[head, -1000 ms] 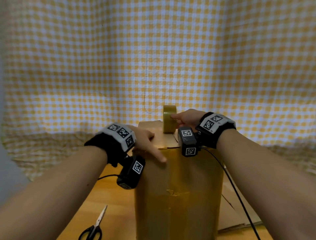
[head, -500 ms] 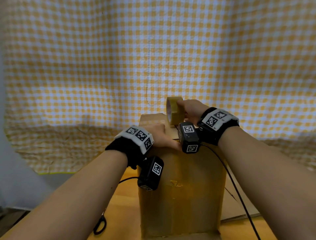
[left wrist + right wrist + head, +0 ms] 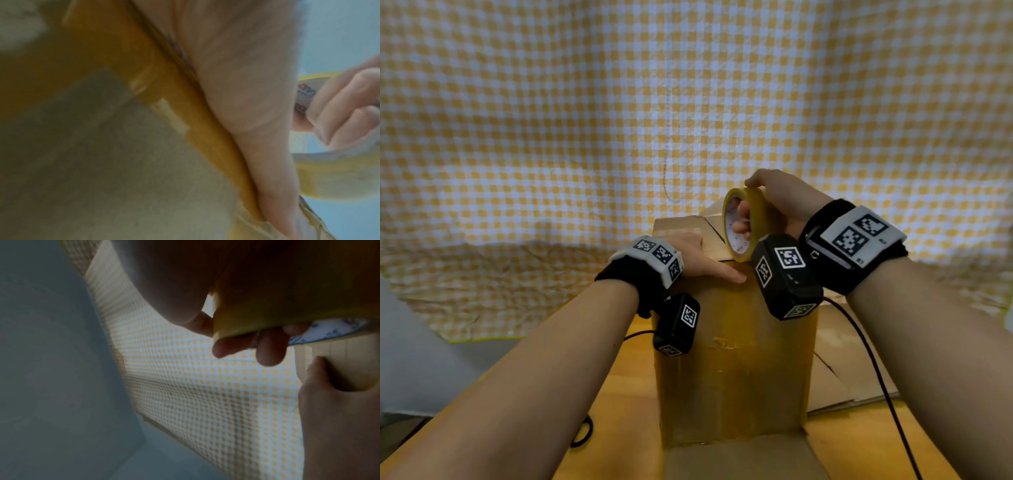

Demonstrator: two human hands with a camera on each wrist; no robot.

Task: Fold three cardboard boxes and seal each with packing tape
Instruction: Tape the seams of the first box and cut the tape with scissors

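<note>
A tall brown cardboard box [image 3: 732, 370] stands upright on the wooden table, its near face covered with yellowish tape. My left hand [image 3: 705, 262] lies flat on the box's top near edge, fingers straight, pressing the tape [image 3: 205, 138] down. My right hand [image 3: 774, 205] grips a yellow roll of packing tape [image 3: 739, 228] just above the top of the box, fingers through its core [image 3: 267, 350]. The roll [image 3: 329, 175] shows at the right of the left wrist view beside my left palm [image 3: 246, 81].
Flat cardboard sheets [image 3: 859, 370] lie on the table right of the box. A box flap [image 3: 739, 459] sticks out toward me at the bottom. A scissors handle [image 3: 582, 433] shows at lower left. A yellow checked cloth [image 3: 619, 120] hangs behind. A black cable [image 3: 876, 377] trails from my right wrist.
My right hand has lifted the tape roll off the box top and tilted it, drawing it nearer. My left hand slid right along the top edge. The view moved closer to the box.
</note>
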